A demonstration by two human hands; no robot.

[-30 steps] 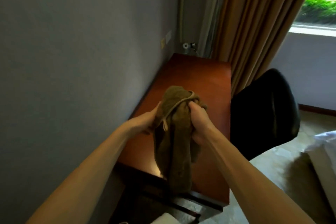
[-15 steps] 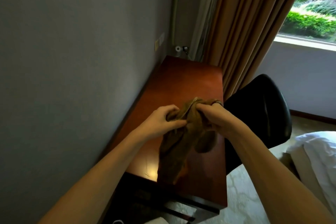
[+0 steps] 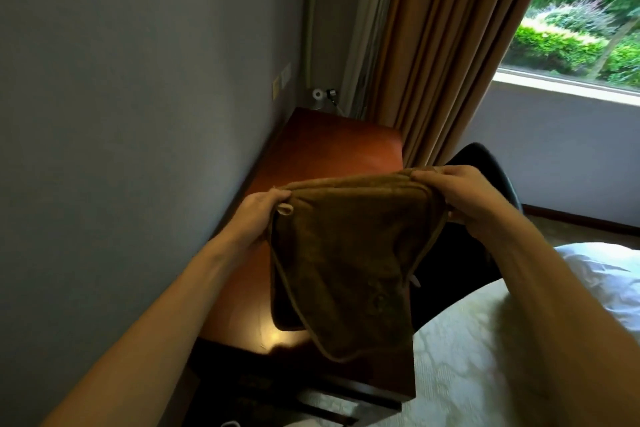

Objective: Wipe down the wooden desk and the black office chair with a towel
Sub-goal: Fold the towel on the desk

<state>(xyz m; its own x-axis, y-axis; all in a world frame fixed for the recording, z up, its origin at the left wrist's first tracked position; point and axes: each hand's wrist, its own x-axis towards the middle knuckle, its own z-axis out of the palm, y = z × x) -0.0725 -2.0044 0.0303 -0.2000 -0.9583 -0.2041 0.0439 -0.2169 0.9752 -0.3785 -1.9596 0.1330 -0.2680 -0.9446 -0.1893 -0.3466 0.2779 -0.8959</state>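
**Above the wooden surface [image 3: 332, 146], a towel [image 3: 346, 253] spread between two hands**

Over the near half of the surface, the brown towel hung doubled, its top edge pulled taut. The left hand [image 3: 258, 215] pinched the corner on the surface's wall side, fingers closed on the cloth beside a small loop. The right hand [image 3: 460, 194] gripped the opposite corner past the surface's open edge, fingers curled over the hem. The black office chair [image 3: 485, 163] stood just beside that edge, partly hidden behind the towel. Whether the towel's lower end touched the surface could not be told.
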